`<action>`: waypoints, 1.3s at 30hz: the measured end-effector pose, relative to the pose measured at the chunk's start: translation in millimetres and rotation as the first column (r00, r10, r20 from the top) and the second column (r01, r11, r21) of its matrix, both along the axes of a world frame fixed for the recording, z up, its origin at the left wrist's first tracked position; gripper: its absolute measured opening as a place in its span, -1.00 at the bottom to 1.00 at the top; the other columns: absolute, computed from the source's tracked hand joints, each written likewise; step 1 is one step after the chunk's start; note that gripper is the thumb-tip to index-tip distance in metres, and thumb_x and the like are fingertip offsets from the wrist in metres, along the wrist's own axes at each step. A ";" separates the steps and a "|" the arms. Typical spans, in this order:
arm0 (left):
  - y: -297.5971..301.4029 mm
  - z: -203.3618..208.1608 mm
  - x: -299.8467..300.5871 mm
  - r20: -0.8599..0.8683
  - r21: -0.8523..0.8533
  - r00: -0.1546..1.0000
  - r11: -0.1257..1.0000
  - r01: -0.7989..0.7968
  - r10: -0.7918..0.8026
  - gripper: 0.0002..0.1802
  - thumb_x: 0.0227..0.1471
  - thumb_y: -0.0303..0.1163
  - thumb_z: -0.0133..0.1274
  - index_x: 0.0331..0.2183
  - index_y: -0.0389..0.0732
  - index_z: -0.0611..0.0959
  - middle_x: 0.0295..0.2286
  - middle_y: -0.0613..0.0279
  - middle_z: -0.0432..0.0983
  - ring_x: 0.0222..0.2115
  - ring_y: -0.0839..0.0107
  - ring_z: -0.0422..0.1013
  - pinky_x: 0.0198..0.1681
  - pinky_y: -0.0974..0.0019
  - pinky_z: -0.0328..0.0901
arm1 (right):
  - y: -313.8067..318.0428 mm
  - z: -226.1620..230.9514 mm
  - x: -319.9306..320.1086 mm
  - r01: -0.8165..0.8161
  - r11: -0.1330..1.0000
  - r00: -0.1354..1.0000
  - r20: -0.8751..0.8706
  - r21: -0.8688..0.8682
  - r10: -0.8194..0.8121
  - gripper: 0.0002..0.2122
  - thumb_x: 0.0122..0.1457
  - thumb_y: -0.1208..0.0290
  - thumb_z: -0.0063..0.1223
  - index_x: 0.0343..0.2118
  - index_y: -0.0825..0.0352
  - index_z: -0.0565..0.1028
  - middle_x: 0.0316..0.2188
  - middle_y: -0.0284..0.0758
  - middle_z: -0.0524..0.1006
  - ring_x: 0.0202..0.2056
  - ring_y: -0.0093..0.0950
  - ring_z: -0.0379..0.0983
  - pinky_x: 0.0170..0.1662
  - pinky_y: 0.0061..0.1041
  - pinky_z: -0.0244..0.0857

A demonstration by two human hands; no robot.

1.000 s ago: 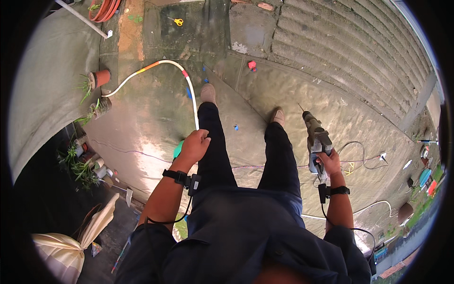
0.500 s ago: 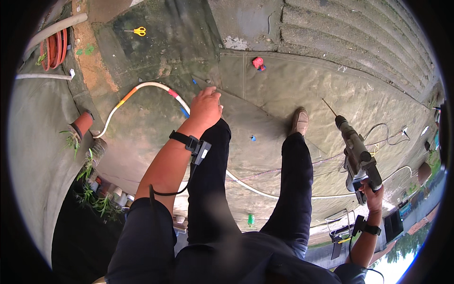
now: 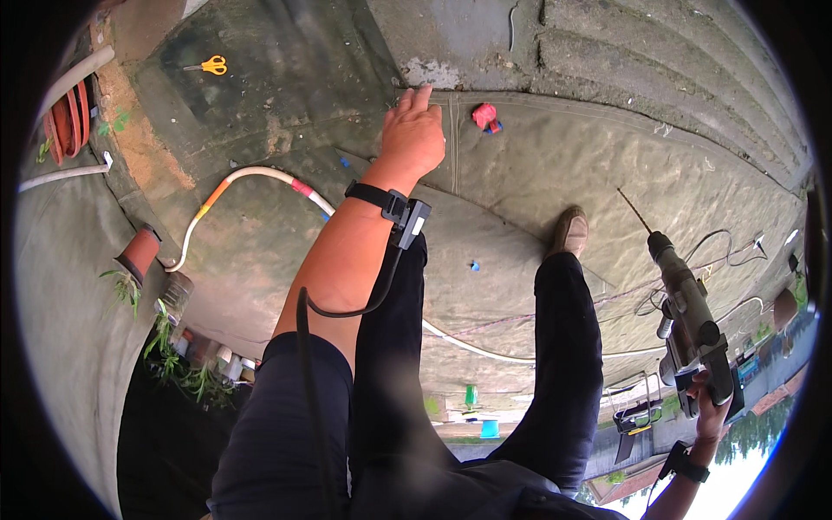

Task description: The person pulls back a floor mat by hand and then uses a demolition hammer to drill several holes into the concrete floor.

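My left hand [image 3: 413, 134] reaches forward over the cloth-like ground sheet [image 3: 511, 199], fingers stretched out and nothing seen in them. Just to its right lies a small red bundle [image 3: 484, 115] with a blue piece, its kind unclear. On the right, my right hand [image 3: 711, 406] grips a power drill [image 3: 686, 295] by its rear handle. The drill's long thin bit points forward and a little left, apart from the ground. Below the left hand, a white hose [image 3: 260, 172] with orange, yellow and red bands curves away to the left, partly behind my forearm.
Yellow-handled scissors [image 3: 214, 65] lie at the far left. A red hose coil [image 3: 67, 126] and a tipped terracotta pot [image 3: 139, 254] are along the left side. Ridged concrete [image 3: 641, 61] borders the sheet at the far right. My shoe [image 3: 570, 231] stands on the sheet.
My left hand has stretched farther forward and right, closer to the red bundle, and its fingers have straightened. The drill stays in my right hand, shifted right and lower as the view moved.
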State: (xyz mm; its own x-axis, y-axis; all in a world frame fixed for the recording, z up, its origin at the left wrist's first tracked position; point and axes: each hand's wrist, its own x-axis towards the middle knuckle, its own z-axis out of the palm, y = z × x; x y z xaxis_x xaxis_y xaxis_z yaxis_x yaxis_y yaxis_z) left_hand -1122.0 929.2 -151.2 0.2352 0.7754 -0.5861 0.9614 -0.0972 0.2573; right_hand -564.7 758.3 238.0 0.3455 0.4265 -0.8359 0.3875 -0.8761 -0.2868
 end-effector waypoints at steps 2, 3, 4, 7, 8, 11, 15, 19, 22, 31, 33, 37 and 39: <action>-2.6 -12.0 -0.4 -0.029 0.016 0.999 0.999 0.034 -0.033 -0.47 -0.08 -0.30 0.21 -0.01 -0.19 0.57 0.23 0.16 0.16 0.26 0.11 0.06 0.22 -0.02 0.09 | 2.3 -0.6 6.5 -0.052 0.999 0.999 -0.007 -0.011 0.052 -0.67 0.09 0.55 0.01 -0.04 0.42 0.43 -0.29 -0.26 0.56 -0.42 -0.55 0.51 -0.31 -0.54 0.37; -4.4 -17.3 -0.8 -0.044 0.024 0.998 0.998 0.050 -0.049 -0.47 -0.09 -0.31 0.22 -0.01 -0.19 0.57 0.23 0.16 0.17 0.26 0.11 0.06 0.22 -0.02 0.09 | 2.5 -1.3 7.6 -0.042 0.999 0.999 -0.002 0.016 0.042 -0.66 0.09 0.52 0.02 -0.02 0.41 0.42 -0.28 -0.25 0.56 -0.42 -0.54 0.51 -0.31 -0.53 0.37; -7.0 -20.6 -1.4 -0.033 0.059 0.998 0.997 0.059 -0.057 -0.47 -0.10 -0.33 0.22 -0.02 -0.19 0.58 0.20 0.15 0.21 0.26 0.11 0.07 0.22 -0.02 0.09 | 2.2 -0.2 8.8 -0.033 0.999 0.999 0.003 0.019 0.033 -0.65 0.09 0.52 0.03 -0.02 0.41 0.42 -0.27 -0.25 0.56 -0.42 -0.54 0.51 -0.31 -0.53 0.37; -13.6 -27.1 -5.8 0.014 0.152 0.996 0.985 0.080 -0.083 -0.50 -0.14 -0.37 0.23 -0.06 -0.19 0.61 0.11 0.13 0.30 0.21 0.10 0.13 0.20 0.00 0.11 | 0.4 3.5 15.7 -0.023 1.000 1.000 0.006 0.014 0.022 -0.65 0.09 0.50 0.04 -0.03 0.41 0.41 -0.25 -0.23 0.55 -0.43 -0.53 0.50 -0.32 -0.53 0.37; -14.6 -28.3 -7.2 0.039 0.175 0.995 0.981 0.085 -0.093 -0.51 -0.15 -0.38 0.23 -0.08 -0.19 0.62 0.07 0.12 0.34 0.18 0.09 0.18 0.18 0.02 0.13 | 0.8 3.4 16.6 -0.029 1.000 1.000 0.000 0.003 0.029 -0.65 0.09 0.50 0.04 -0.03 0.41 0.41 -0.25 -0.23 0.55 -0.43 -0.53 0.50 -0.32 -0.53 0.37; -23.0 -31.7 -10.0 0.149 0.164 0.986 0.986 0.043 -0.068 -0.56 -0.18 -0.42 0.22 -0.14 -0.21 0.64 -0.02 0.11 0.40 0.04 0.08 0.32 0.10 0.06 0.21 | 2.4 4.2 20.9 -0.067 0.998 0.998 0.002 -0.023 0.067 -0.66 0.08 0.49 0.04 -0.05 0.42 0.41 -0.24 -0.22 0.54 -0.43 -0.52 0.50 -0.33 -0.52 0.37; -44.5 -30.5 -7.8 0.168 0.109 0.986 0.994 -0.003 -0.016 -0.57 -0.17 -0.45 0.21 -0.15 -0.24 0.63 -0.03 0.10 0.39 -0.08 0.07 0.39 -0.02 0.09 0.29 | 6.5 3.8 16.5 -0.058 0.998 0.998 0.026 -0.025 0.059 -0.68 0.07 0.47 0.04 -0.08 0.42 0.43 -0.25 -0.22 0.55 -0.43 -0.53 0.50 -0.35 -0.52 0.36; -52.7 -37.0 -6.2 0.175 0.231 0.981 0.965 -0.124 0.084 -0.80 -0.07 -0.47 0.00 -0.33 -0.23 0.62 -0.01 0.13 0.41 -0.08 0.12 0.39 -0.09 0.03 0.32 | 10.4 6.7 20.1 -0.088 0.995 0.996 0.019 -0.055 0.089 -0.69 0.07 0.48 0.04 -0.09 0.43 0.44 -0.27 -0.23 0.55 -0.43 -0.53 0.50 -0.35 -0.52 0.34; -49.3 -35.0 -9.3 0.094 0.187 0.995 0.982 -0.043 0.026 -0.73 -0.07 -0.47 0.00 -0.26 -0.23 0.63 0.06 0.15 0.39 -0.06 0.14 0.38 -0.07 0.06 0.31 | 14.0 4.6 11.8 -0.051 0.998 0.998 0.028 -0.026 0.052 -0.68 0.08 0.47 0.05 -0.09 0.43 0.45 -0.27 -0.24 0.56 -0.44 -0.53 0.50 -0.35 -0.53 0.33; -81.9 0.7 -5.1 0.154 -0.154 0.976 0.972 0.180 -0.157 -0.55 -0.09 -0.34 0.19 -0.09 -0.20 0.60 0.01 0.26 0.40 0.01 0.25 0.33 0.00 0.08 0.25 | 14.0 5.6 14.6 -0.079 0.997 0.997 0.009 0.007 0.079 -0.68 0.10 0.49 0.01 -0.07 0.43 0.45 -0.28 -0.24 0.55 -0.45 -0.54 0.50 -0.35 -0.52 0.32; -93.1 -2.6 -7.2 0.209 -0.287 0.957 0.922 0.259 -0.203 -0.64 -0.05 -0.34 0.17 -0.14 -0.18 0.64 -0.05 0.27 0.44 -0.02 0.22 0.36 0.00 0.09 0.27 | 12.5 6.0 15.7 -0.077 0.997 0.997 0.014 0.010 0.076 -0.68 0.10 0.48 0.02 -0.07 0.43 0.45 -0.28 -0.24 0.55 -0.45 -0.54 0.50 -0.35 -0.52 0.32; -83.0 -23.5 -15.7 0.207 -0.372 0.976 0.918 0.138 -0.062 -0.74 -0.01 -0.37 0.12 -0.21 -0.17 0.66 -0.21 0.14 0.52 -0.13 0.09 0.44 -0.09 0.06 0.35 | 13.4 2.7 9.1 -0.059 0.998 0.998 0.038 0.029 0.058 -0.71 0.13 0.41 0.04 -0.11 0.42 0.46 -0.29 -0.26 0.55 -0.46 -0.56 0.47 -0.36 -0.54 0.31; -55.5 -32.0 -20.8 0.179 -0.174 0.981 0.984 -0.048 0.080 -0.79 0.02 -0.39 0.10 -0.24 -0.18 0.62 -0.29 0.04 0.52 -0.21 0.00 0.46 -0.16 0.03 0.37 | 13.7 0.9 -1.0 -0.067 0.997 0.997 0.051 0.042 0.065 -0.76 0.18 0.35 0.02 -0.19 0.41 0.48 -0.30 -0.31 0.53 -0.48 -0.61 0.42 -0.37 -0.58 0.27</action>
